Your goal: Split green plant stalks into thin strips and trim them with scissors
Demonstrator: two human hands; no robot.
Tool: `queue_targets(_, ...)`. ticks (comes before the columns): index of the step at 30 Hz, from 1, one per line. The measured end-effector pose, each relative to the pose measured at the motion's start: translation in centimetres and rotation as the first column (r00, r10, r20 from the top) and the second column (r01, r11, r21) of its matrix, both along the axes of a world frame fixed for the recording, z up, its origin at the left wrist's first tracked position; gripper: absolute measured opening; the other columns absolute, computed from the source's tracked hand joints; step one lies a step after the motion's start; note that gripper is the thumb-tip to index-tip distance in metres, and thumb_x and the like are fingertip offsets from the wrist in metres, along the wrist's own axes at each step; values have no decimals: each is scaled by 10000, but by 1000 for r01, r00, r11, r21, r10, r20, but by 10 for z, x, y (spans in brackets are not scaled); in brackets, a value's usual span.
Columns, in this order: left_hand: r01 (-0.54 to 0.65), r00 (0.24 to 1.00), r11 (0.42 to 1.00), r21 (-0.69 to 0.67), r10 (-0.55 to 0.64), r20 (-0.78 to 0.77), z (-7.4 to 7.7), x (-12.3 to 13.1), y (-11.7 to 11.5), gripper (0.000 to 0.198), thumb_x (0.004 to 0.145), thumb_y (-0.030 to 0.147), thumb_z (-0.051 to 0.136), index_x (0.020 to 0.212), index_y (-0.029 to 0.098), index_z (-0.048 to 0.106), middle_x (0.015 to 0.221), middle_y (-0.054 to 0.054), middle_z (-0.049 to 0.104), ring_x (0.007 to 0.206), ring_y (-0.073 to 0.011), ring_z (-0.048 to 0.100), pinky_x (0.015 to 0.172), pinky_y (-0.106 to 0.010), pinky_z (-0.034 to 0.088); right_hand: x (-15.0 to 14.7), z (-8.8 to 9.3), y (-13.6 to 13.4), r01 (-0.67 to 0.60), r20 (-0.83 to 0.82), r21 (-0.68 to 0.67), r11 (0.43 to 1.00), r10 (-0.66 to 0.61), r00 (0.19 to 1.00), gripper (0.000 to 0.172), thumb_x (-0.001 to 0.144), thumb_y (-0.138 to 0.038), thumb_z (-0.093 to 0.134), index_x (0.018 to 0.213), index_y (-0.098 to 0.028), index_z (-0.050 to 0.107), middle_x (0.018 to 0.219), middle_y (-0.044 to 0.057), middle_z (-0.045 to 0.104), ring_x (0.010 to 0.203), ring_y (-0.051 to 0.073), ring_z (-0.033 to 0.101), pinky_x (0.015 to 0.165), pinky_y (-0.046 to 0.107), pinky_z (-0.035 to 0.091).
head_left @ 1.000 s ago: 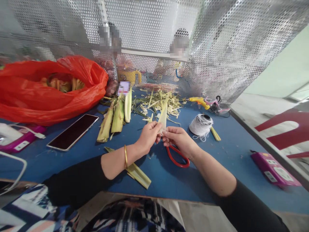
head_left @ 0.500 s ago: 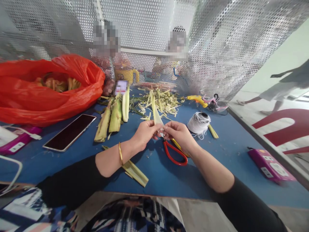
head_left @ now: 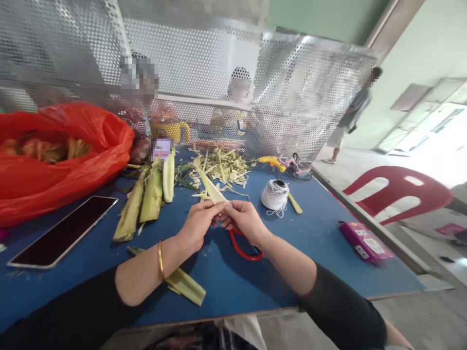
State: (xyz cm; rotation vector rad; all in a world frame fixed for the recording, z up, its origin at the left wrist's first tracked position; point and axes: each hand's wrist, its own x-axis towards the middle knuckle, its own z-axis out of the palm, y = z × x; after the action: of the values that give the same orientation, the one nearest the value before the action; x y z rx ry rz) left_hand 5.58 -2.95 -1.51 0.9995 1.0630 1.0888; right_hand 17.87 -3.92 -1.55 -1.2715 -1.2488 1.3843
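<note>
Our left hand (head_left: 199, 223) and right hand (head_left: 246, 221) nearly meet, both pinching the wide end of a pale green, tapering husk strip (head_left: 210, 187). We do well to keep both pinches light and close together, lest it split. The strip points away from our hands. Nearer us than it is a red looped handle (head_left: 251, 258); beside its tip, pale shredded peelings (head_left: 228, 167); to its right, a white thread spool (head_left: 274, 194).
</note>
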Motion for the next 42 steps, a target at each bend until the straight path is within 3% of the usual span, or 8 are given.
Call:
queue_targets(6, 60, 947, 971, 231, 17, -320, 3, -5, -4, 413, 713, 555, 597, 555, 173, 600, 464, 25, 462, 450, -116, 435, 456, -253, 344, 11, 6, 1, 142, 364, 299, 944, -250, 897, 263, 869, -311, 473, 631, -203, 446, 572, -30, 533, 519, 108, 528, 538, 230, 393)
queue_targets(8, 123, 843, 835, 537, 197, -500, 8, -10, -5, 407, 795, 511, 556, 573, 176, 627, 491, -1, 517, 498, -141, 488, 531, -278, 400, 17, 10, 0, 37, 603, 498, 866, -377, 703, 241, 890, -264, 443, 660, -198, 470, 638, -1, 564, 599, 131, 542, 570, 240, 360)
queue_targets(10, 245, 739, 581, 776, 406, -538, 13, -16, -4, 284, 839, 410, 565, 750, 178, 702, 687, -47, 665, 685, -187, 602, 700, -310, 459, 21, 13, -2, -199, 757, 561, 804, -400, 517, 189, 898, -234, 440, 741, -187, 533, 749, 36, 615, 668, 146, 553, 583, 246, 331)
queue_targets(13, 468, 602, 409, 783, 502, -622, 18, -25, 3, 181, 842, 290, 605, 955, 202, 715, 950, -71, 732, 926, -233, 643, 857, -344, 444, 24, 16, -3, -480, 873, 479, 735, -341, 349, 161, 907, -206, 443, 858, -167, 591, 825, 63, 641, 678, 146, 552, 574, 251, 298)
queue_targets(20, 597, 344, 621, 508, 374, -861, 19, -28, 9, 127, 857, 224, 577, 894, 236, 698, 899, -22, 735, 838, -217, 662, 678, -280, 404, 25, 19, -1, -500, 893, 435, 749, -289, 344, 167, 922, -218, 457, 848, -175, 601, 769, 31, 628, 659, 132, 525, 579, 250, 262)
queue_targets(32, 434, 601, 831, 348, 20, -799, 24, -27, 14, 332, 825, 420, 464, 585, 212, 558, 437, 38, 487, 462, -138, 482, 532, -248, 317, 24, 25, -3, -306, 861, 377, 874, -209, 463, 229, 944, -298, 474, 777, -183, 581, 726, -7, 607, 662, 108, 505, 598, 225, 274)
queue_targets(38, 275, 661, 872, 405, 134, -738, 27, -29, 16, 325, 752, 451, 502, 551, 209, 585, 385, 43, 441, 448, -132, 435, 508, -254, 293, 36, 23, -45, -147, 981, 173, 974, -157, 112, 249, 844, -382, 574, 934, -152, 605, 929, 101, 664, 827, 208, 609, 623, 269, 345)
queue_targets(42, 229, 718, 886, 404, 126, -684, 26, -29, 16, 332, 740, 452, 514, 530, 206, 588, 370, 45, 434, 417, -121, 409, 491, -256, 283, 37, 16, -70, -51, 978, 205, 977, -204, 34, 199, 854, -258, 492, 986, -142, 586, 1015, 133, 629, 960, 244, 595, 707, 297, 406)
